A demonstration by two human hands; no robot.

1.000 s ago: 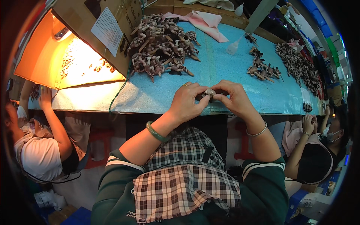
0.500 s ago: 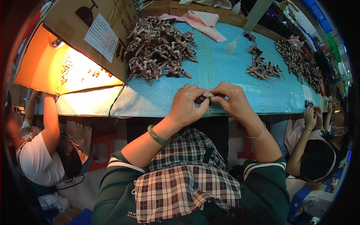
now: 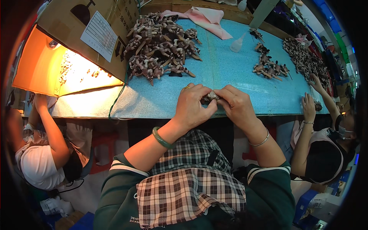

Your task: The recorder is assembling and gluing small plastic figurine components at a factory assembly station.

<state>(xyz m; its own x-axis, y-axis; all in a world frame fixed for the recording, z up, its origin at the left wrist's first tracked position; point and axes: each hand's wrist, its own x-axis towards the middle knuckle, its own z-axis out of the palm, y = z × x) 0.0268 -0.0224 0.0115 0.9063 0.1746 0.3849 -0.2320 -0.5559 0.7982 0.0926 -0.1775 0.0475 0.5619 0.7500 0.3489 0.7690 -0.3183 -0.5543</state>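
Close to the near edge of the blue-covered table (image 3: 153, 105), I hold a small brown and beige figurine (image 3: 211, 96) between both hands. My left hand (image 3: 193, 102) is closed, with thumb and fingers around its left side. My right hand (image 3: 237, 102) pinches it from the right, thumb and fingertips together. Much of the figurine is hidden by my fingers. Beyond my left hand rises a heap of similar jointed-looking figurines (image 3: 161, 46), brown and beige with pointed brown parts. A smaller group of them (image 3: 270, 69) lies beyond my right hand.
At the left, a cardboard box (image 3: 107, 23) stands open over a bright lamp-lit space, a green cord (image 3: 119, 100) beside it. A pink cloth (image 3: 207, 19) and a clear squeeze bottle (image 3: 237, 44) lie farther back. Co-workers sit both sides; a figurine pile (image 3: 306, 57) is at far right.
My right fingers have shifted slightly on the figurine, which stays between my hands. The co-worker at right has stretched an arm toward the far-right pile; the left co-worker's arm has moved too.
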